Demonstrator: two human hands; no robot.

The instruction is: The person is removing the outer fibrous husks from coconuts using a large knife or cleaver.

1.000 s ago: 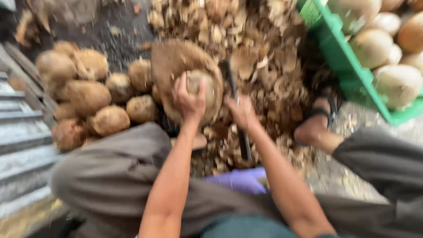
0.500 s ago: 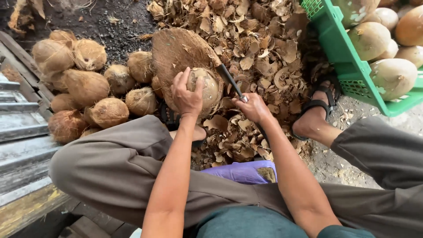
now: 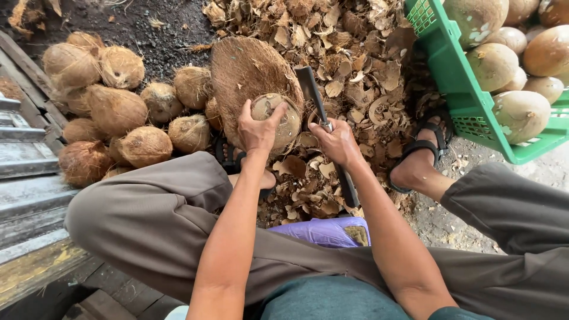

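L hand (image 3: 256, 127): clamped over small coconut (image 3: 277, 112), pinning it vs. big husk block (image 3: 249, 74) for steadiness. R hand (image 3: 338, 142): fist round cleaver (image 3: 314, 95), blade just right of nut. Unpeeled coconuts (image 3: 112, 106) left of L hand; green crate (image 3: 456, 89) far right; husk chips (image 3: 355, 59) beyond.

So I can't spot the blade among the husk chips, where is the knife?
In the head view the knife is centre frame, gripped by the right hand, its blade beside the coconut that the left hand holds.
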